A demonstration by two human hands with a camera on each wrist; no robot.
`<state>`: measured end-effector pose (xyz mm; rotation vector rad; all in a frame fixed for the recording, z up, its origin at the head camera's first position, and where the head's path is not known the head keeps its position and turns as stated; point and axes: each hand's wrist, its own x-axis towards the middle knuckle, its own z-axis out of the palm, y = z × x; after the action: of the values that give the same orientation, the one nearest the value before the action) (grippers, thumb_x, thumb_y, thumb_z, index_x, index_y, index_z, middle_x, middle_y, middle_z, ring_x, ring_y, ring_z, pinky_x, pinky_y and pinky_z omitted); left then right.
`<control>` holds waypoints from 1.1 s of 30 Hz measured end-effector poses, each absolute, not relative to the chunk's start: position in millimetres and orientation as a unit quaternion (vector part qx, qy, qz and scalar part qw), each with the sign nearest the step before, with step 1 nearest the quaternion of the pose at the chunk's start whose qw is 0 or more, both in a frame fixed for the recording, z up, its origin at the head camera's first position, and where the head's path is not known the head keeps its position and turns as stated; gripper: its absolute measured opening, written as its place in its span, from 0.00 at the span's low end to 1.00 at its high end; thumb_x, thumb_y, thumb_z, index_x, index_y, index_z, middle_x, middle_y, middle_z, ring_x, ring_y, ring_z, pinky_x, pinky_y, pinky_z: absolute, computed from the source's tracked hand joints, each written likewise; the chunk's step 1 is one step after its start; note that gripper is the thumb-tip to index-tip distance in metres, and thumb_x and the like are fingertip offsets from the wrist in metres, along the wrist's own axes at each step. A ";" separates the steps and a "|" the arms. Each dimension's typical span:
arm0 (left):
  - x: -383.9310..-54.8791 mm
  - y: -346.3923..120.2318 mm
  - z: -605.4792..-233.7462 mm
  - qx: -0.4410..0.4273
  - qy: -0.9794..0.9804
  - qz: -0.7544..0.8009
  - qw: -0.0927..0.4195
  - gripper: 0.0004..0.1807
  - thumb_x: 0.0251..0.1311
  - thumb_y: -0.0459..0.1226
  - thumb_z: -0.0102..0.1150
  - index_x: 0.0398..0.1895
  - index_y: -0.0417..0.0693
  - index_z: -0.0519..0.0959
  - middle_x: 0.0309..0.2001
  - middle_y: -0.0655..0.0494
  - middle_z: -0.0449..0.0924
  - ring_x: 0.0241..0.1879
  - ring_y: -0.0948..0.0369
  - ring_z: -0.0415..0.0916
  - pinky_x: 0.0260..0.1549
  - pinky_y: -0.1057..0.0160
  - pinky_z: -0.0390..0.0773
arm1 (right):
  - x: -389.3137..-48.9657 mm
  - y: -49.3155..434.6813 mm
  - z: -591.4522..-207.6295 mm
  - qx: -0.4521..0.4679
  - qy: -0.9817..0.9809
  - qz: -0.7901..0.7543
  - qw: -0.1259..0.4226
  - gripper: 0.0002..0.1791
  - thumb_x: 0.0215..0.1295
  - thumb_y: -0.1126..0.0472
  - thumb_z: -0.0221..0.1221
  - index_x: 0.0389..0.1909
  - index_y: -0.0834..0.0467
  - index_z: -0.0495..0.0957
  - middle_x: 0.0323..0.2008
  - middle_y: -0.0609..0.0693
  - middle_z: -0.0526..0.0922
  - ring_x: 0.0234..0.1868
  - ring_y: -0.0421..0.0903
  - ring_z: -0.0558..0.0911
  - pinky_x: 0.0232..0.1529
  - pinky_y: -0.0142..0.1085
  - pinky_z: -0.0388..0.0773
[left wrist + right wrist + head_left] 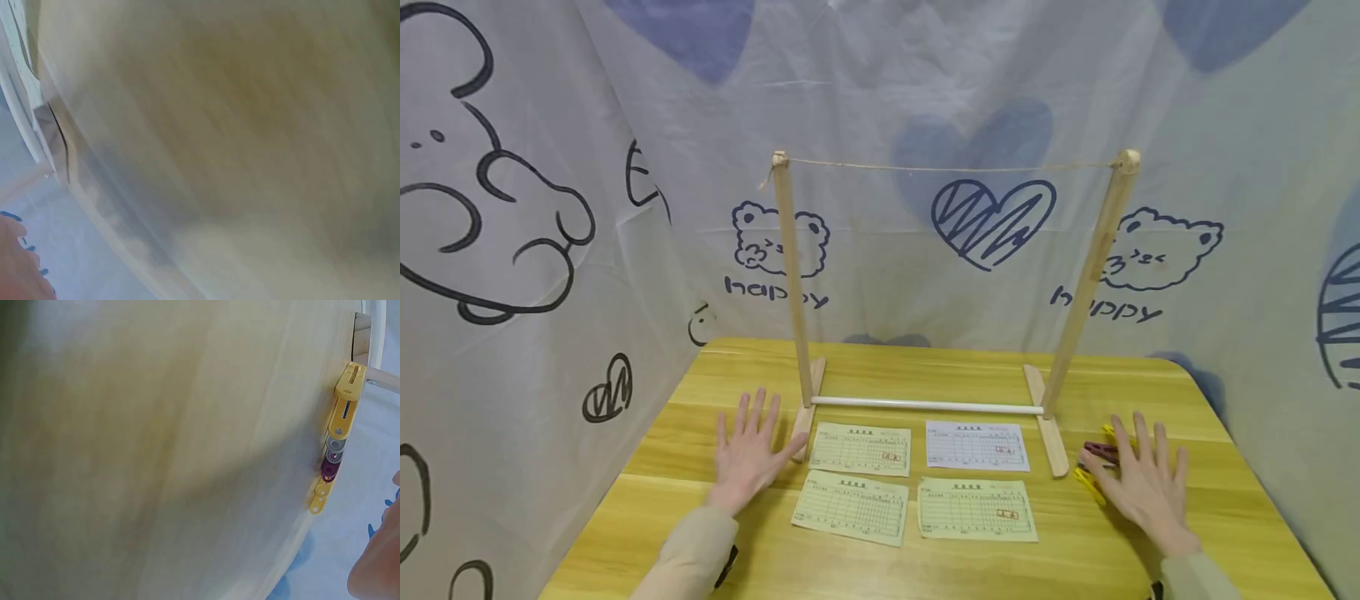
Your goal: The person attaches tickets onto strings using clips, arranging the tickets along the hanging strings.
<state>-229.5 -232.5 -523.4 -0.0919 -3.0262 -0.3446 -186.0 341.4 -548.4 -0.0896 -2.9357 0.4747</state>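
My left hand [748,458] is spread with straight fingers over the left side of the wooden table, its thumb overlapping the left foot of a wooden frame [792,283]. On the right, my right hand [1146,483] is spread too, partly covering several clothespins [1090,483]. In the right wrist view these clothespins [338,419] are yellow, grey and dark purple. Between the hands lie printed paper slips in two rows: a white slip [976,446] at the back right, a yellow slip [861,450] at the back left, and yellow slips [850,508] in front. Neither hand holds anything.
A thin string [940,169] runs between the tops of the frame's two posts, and a white rod [925,406] joins them low down. Behind the table [985,575] hangs a patterned curtain [880,275], which also closes off both sides.
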 end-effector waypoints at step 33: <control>-209.6 -141.4 -530.7 -0.270 -0.949 -0.163 0.007 0.49 0.61 0.65 0.57 0.79 0.51 0.58 0.80 0.43 0.52 0.80 0.41 0.46 0.77 0.34 0.46 | -185.9 328.6 -549.2 -0.016 -0.979 0.181 0.093 0.50 0.71 0.30 0.46 0.80 0.59 0.44 0.79 0.70 0.41 0.78 0.75 0.38 0.69 0.78 0.32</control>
<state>-209.6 -141.4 -530.7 -0.8436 -2.9687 -0.5089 -185.9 328.6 -549.2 -0.0474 -2.9053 0.5379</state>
